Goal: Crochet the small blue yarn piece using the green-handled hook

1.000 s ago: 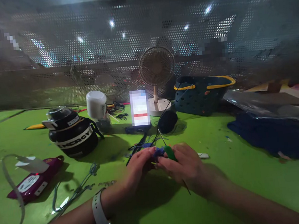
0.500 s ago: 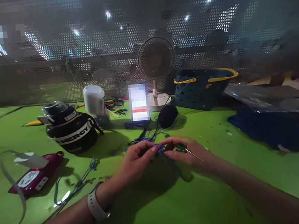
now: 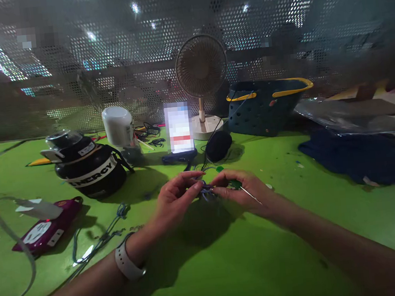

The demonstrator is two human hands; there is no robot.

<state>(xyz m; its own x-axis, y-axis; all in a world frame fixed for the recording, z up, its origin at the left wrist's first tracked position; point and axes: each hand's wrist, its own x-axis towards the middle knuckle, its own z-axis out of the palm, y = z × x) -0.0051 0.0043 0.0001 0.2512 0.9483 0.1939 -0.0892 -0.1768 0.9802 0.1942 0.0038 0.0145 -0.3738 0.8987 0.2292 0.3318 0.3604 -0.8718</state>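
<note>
Over the middle of the table, my left hand (image 3: 177,198) pinches a small blue-purple knotted cord piece (image 3: 206,191) between thumb and fingers. My right hand (image 3: 244,190) is closed at the other side of this piece, thumb and forefinger on it. Tucked in the same hand is a green-handled tool (image 3: 235,184) with a thin metal shaft, which points down and to the right over the wrist. The tip is too small to make out. Loose ends of cord hang below the fingertips. Beyond the hands lies a dark ball of yarn (image 3: 219,146).
Behind stand a lit phone (image 3: 179,129), a fan (image 3: 201,67) and a dark basket (image 3: 263,114). Leftward are a black jug (image 3: 92,168), a white container (image 3: 117,126), a purple power strip (image 3: 49,230) and loose cords (image 3: 102,239). Navy cloth (image 3: 353,157) lies right.
The view has tilted slightly downward. My left fingers have lifted and spread a little, and the cord piece has turned so its loose ends show below. The tool stays in my right hand.
</note>
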